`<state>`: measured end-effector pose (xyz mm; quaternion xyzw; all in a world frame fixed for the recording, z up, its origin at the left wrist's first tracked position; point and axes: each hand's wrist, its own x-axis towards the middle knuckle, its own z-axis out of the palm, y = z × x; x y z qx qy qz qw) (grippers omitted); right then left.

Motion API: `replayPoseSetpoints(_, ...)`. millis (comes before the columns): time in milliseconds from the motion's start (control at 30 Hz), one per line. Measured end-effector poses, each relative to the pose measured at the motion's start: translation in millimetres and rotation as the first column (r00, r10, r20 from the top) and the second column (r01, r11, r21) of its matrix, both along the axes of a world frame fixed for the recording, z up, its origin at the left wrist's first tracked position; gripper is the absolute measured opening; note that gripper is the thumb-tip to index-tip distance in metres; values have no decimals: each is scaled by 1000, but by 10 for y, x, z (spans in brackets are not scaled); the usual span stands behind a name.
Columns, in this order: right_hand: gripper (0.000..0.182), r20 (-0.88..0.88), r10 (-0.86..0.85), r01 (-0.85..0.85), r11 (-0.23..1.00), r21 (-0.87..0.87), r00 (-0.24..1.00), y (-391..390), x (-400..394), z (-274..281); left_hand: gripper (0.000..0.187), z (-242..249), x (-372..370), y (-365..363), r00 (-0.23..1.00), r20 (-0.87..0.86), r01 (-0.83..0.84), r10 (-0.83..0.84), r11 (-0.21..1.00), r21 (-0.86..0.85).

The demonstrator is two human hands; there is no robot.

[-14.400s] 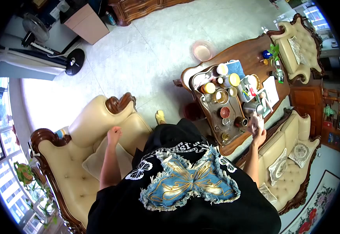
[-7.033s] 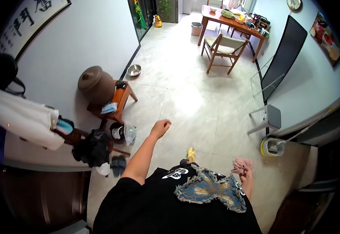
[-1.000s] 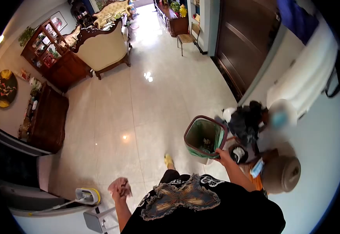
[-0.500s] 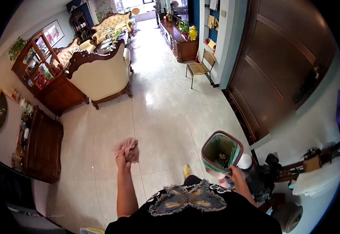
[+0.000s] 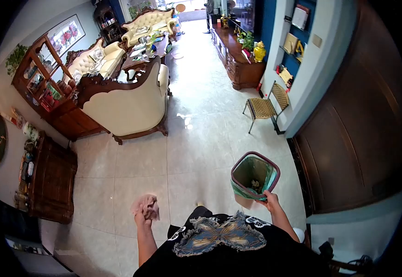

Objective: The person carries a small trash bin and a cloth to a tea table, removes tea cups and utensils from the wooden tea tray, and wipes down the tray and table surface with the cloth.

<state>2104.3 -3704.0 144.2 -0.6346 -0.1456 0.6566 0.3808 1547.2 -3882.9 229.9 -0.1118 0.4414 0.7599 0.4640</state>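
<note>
A crumpled pink cloth (image 5: 147, 207) is bunched in my left hand (image 5: 142, 220), held out over the tiled floor. My right hand (image 5: 269, 201) grips the near rim of a trash bin (image 5: 279, 171). Its dark maroon rim is tilted toward me, and a green liner bag (image 5: 271, 179) hangs inside. Some small refuse (image 5: 256, 184) lies at the bottom, too small to name. The bin is held up beside my right side, apart from the cloth.
Ahead on the left is a cream sofa back (image 5: 122, 111); a dark wooden cabinet (image 5: 55, 177) stands nearer. A woven chair (image 5: 261, 108) is at the right wall, beyond a brown door (image 5: 348, 157). A TV cabinet (image 5: 244, 74) stands farther off. Tiled floor (image 5: 196, 152) runs between them.
I have moved forward: the sofa and chair appear nearer, and the door has shifted closer on the right. Cloth and bin stay in my hands; the cloth sits lower in view.
</note>
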Motion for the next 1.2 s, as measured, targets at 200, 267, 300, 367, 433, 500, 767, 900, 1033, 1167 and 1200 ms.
replayPoseSetpoints(200,29,-34,-30,33,996,85,999,1936,-756,6,38,-681,-1009,1480,993,113,-24,36,994,-110)
replayPoseSetpoints(267,27,-20,-39,40,997,67,999,2488,-990,146,37,-694,-1151,2362,994,-1,110,-111,993,-52)
replayPoseSetpoints(300,26,-7,-45,45,998,48,999,2769,-1074,236,36,-690,-1164,2832,982,-57,177,-178,984,-27)
replayPoseSetpoints(367,25,5,-42,42,996,75,999,3369,-1182,354,35,-601,-1202,3796,937,-176,307,-302,952,2)
replayPoseSetpoints(433,23,-4,-66,66,992,104,998,3834,-1252,463,35,-427,-1189,4740,874,-237,453,-424,888,83)
replayPoseSetpoints(500,24,-9,-111,112,987,115,994,4237,-1303,495,35,-166,-1019,5589,886,-220,441,-409,890,117)
replayPoseSetpoints(767,30,122,-122,119,992,32,985,6436,-1541,88,39,275,-1008,8072,846,-257,507,-466,853,122)
replayPoseSetpoints(900,31,189,-57,55,998,14,980,7870,-1968,116,40,135,-1365,8955,872,-212,458,-441,888,35)
replayPoseSetpoints(1033,33,227,85,-100,993,55,970,9084,-2374,101,39,170,-1684,9638,889,-250,397,-385,918,-3)
replayPoseSetpoints(1167,31,169,177,-192,978,77,970,10370,-2935,166,35,120,-2054,10493,923,-235,314,-304,949,7)
replayPoseSetpoints(1200,32,163,171,-185,980,74,972,10644,-3134,316,33,85,-2188,10741,924,-192,342,-331,939,29)
